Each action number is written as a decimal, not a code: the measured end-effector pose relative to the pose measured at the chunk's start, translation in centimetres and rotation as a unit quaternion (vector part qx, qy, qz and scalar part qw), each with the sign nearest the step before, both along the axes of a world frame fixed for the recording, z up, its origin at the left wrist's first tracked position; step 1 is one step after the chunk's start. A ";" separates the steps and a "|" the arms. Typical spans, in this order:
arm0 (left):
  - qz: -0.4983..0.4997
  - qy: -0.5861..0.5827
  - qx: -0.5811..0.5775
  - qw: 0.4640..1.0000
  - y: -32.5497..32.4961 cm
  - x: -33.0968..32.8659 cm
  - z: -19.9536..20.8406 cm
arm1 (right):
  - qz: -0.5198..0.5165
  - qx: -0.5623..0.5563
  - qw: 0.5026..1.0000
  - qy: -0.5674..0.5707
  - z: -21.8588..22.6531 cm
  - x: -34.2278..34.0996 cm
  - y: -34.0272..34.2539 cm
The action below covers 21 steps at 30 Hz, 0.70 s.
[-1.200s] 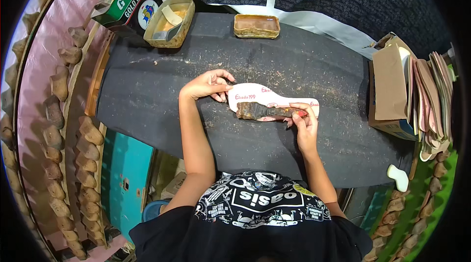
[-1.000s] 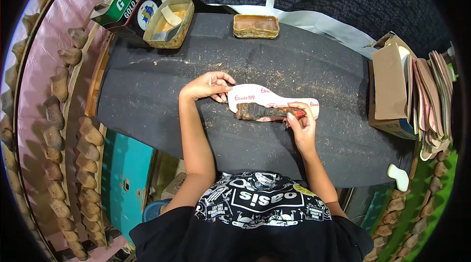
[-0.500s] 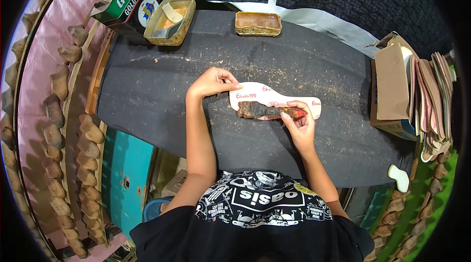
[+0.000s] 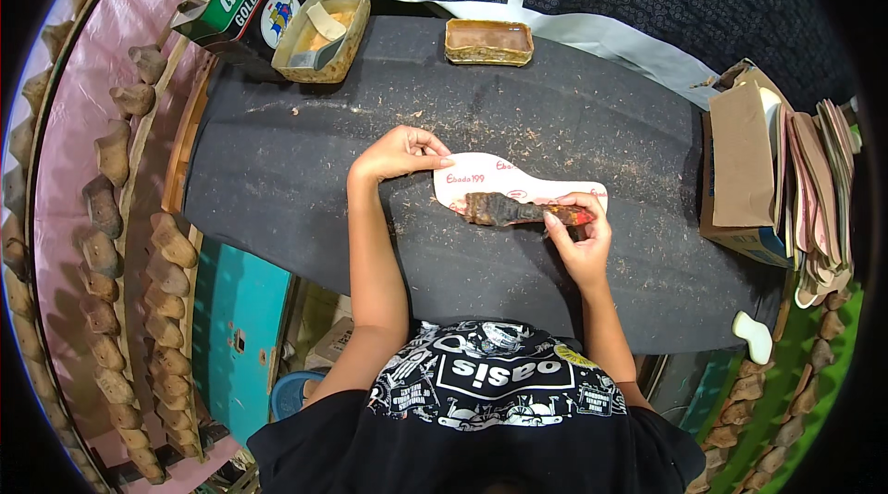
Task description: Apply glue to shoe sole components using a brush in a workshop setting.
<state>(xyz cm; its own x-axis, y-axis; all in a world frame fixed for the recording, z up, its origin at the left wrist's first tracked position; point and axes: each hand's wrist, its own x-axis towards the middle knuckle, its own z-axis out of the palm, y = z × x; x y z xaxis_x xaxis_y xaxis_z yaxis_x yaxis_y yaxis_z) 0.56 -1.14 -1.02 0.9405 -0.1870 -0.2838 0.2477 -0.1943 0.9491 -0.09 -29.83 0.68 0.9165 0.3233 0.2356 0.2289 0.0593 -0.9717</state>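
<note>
A white shoe insole (image 4: 481,178) with red print lies flat on the dark worktable, its broad end to the left and its narrower end to the right. My left hand (image 4: 398,154) pinches the upper left edge of the insole between thumb and fingers. Closed round the red-tipped handle of a grimy, dark-crusted brush (image 4: 504,210) is my right hand (image 4: 585,242). The brush lies along the near edge of the insole with its bristle end pointing left. It covers part of the insole, and whether the bristles touch the surface I cannot tell.
Small shavings are scattered over the dark worktable (image 4: 305,161). At the back stand a rectangular can (image 4: 236,8), a tub with scrapers (image 4: 347,55) and a shallow brown dish (image 4: 488,43). A cardboard box (image 4: 740,161) and stacked insoles (image 4: 814,198) stand right; shoe lasts (image 4: 113,152) line racks left.
My right hand has moved the brush a little to the right along the insole's near edge. My left hand keeps its pinch at the same corner.
</note>
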 end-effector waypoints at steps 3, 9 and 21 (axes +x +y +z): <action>-0.002 0.004 -0.023 1.000 0.2 0.0 -0.2 | -0.018 0.007 1.000 0.000 0.0 0.5 -0.7; -0.001 0.011 -0.012 1.000 0.3 -0.1 -0.3 | -0.025 0.013 0.998 -0.063 0.5 1.2 -1.7; -0.002 0.020 -0.012 1.000 -0.2 -0.1 0.7 | 0.047 0.078 0.986 0.137 -0.2 -0.7 0.9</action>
<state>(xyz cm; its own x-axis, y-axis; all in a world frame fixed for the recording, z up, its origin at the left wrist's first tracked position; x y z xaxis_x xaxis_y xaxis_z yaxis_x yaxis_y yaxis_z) 0.47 -1.33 -0.34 0.9278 -0.1969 -0.3169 0.2852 -0.1731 0.9427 -0.81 -28.88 0.49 0.9201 0.3900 0.0373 -0.0544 0.2215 -0.9736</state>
